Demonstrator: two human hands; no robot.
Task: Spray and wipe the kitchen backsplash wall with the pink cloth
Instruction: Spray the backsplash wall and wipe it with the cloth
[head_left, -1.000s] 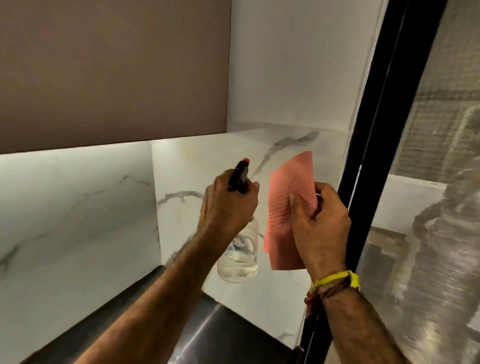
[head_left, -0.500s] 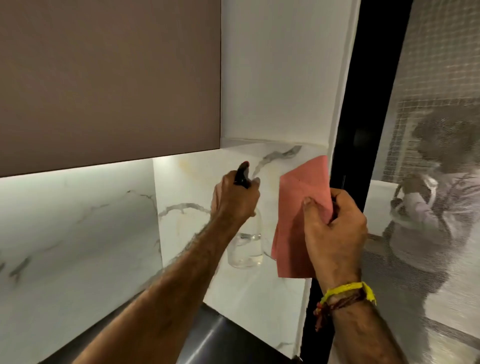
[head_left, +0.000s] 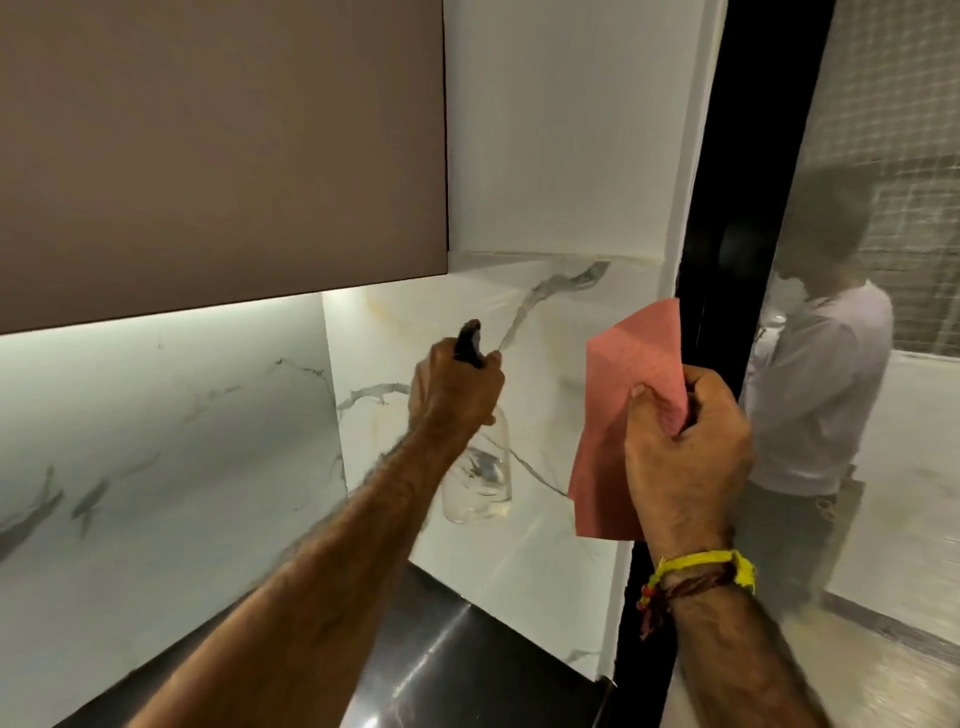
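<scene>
My left hand (head_left: 453, 391) grips a clear spray bottle (head_left: 480, 480) with a black nozzle, held up in front of the white marble backsplash wall (head_left: 545, 374) and pointed at it. The bottle holds a little clear liquid at its bottom. My right hand (head_left: 683, 457) pinches the pink cloth (head_left: 626, 410), which hangs flat and upright just right of the bottle, a short way from the wall's right end. A yellow band sits on my right wrist.
A brown upper cabinet (head_left: 223, 156) hangs overhead at left, lit underneath. A dark glossy countertop (head_left: 467, 660) lies below. A black door frame (head_left: 722, 208) stands at right, with a person in a white shirt (head_left: 821, 395) behind its mesh glass.
Both hands have drifted slightly right with the view. The cloth has moved further from the bottle, toward the black frame. The person behind the glass has come into clearer view.
</scene>
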